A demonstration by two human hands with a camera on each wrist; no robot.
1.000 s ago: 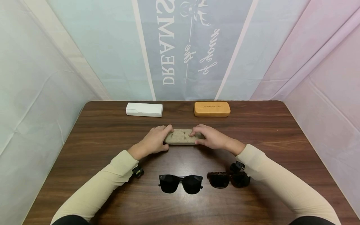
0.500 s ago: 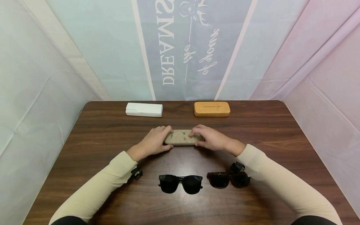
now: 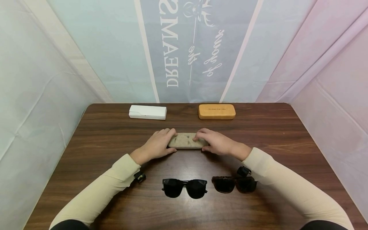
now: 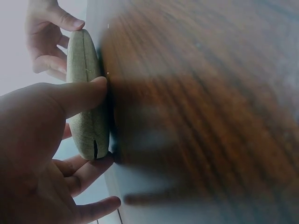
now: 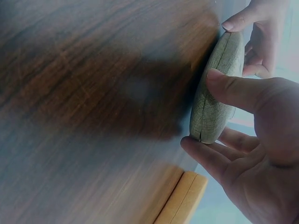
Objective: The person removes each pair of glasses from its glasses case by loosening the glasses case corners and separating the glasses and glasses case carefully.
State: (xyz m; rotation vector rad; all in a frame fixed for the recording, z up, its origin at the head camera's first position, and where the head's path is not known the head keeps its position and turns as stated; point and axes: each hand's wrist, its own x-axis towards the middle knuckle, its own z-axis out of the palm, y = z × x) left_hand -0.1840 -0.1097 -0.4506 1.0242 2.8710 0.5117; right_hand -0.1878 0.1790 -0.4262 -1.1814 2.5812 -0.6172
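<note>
A beige-green fabric glasses case (image 3: 185,141) lies closed on the table between my hands. My left hand (image 3: 156,143) holds its left end, with the thumb (image 4: 86,95) on the near side and fingers at the end. On the right end, my right hand (image 3: 218,142) holds it the same way. A seam runs along the case's side (image 4: 84,60) in the left wrist view, with a small dark slit at the end. The right wrist view shows the right thumb (image 5: 233,88) pressing near that seam (image 5: 210,93). The far side is partly hidden by fingers.
Farther back on the wooden table (image 3: 109,140) sit a white glasses case (image 3: 148,112) at left and a tan one (image 3: 217,111) at right. Nearer me lie black sunglasses (image 3: 184,187) and tortoiseshell sunglasses (image 3: 234,184), the latter beside my right sleeve. Fabric walls surround the table.
My left thumb has shifted right along the near side of the glasses case. The right thumb has slid slightly right. The case sits marginally closer to me.
</note>
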